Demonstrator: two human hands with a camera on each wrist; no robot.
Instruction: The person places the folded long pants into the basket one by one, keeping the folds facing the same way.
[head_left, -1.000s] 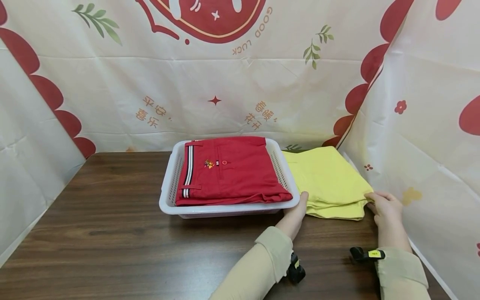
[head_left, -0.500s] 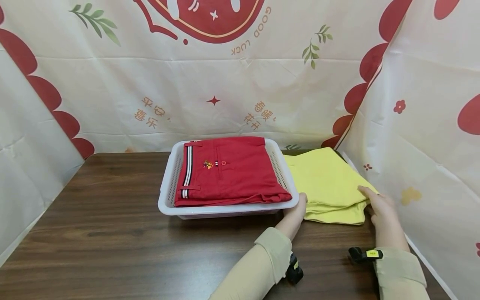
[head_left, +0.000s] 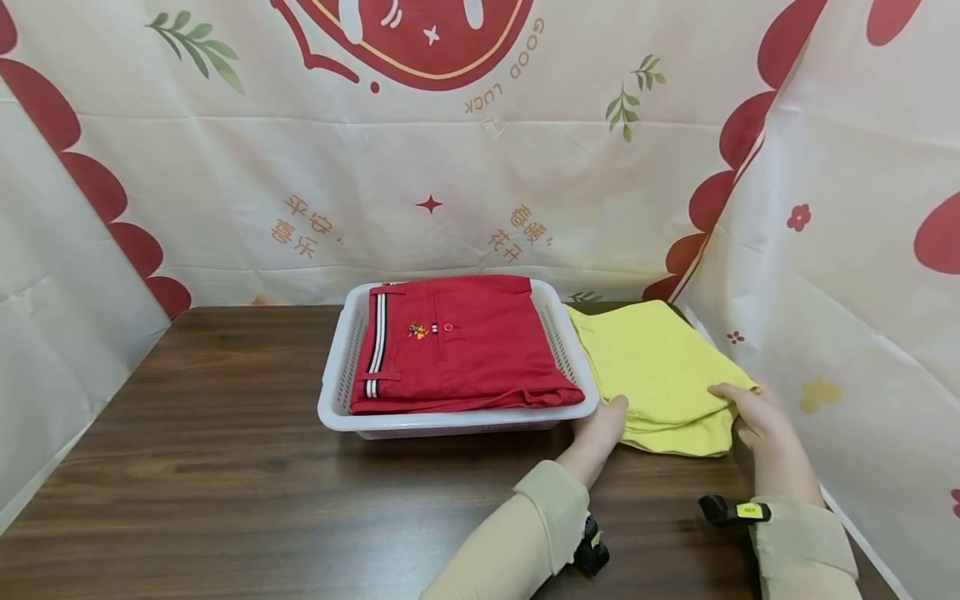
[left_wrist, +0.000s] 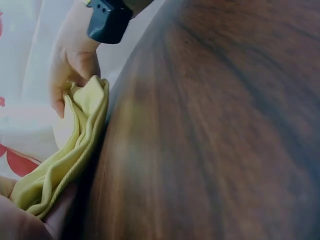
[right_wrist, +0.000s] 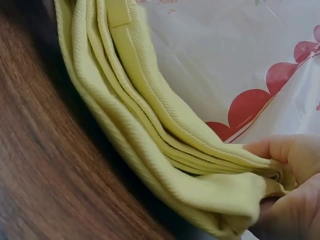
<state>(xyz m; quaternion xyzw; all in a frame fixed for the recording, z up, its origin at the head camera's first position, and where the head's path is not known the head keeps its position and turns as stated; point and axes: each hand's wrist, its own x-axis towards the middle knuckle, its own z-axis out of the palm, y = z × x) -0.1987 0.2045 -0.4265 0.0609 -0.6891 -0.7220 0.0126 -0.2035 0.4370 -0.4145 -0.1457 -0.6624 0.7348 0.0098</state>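
Note:
A folded yellow garment lies to the right of the basket, its layers bunched along the near edge. My left hand grips its near left corner beside the basket. At the near right corner my right hand pinches the layers, thumb on top. The left wrist view shows the garment stretched between my left hand and my right hand. Seen from the right wrist, several stacked folds run to my right hand, whose fingers are partly hidden under the cloth.
A white plastic basket holds folded red trousers with a striped waistband. It stands close against the garment's left side. The dark wooden table extends left and forward. Printed cloth walls rise behind and at the right.
My right hand has shifted its hold, its thumb now further in on top of the garment. The garment's near edge has come slightly toward me, and my left hand has moved a little right.

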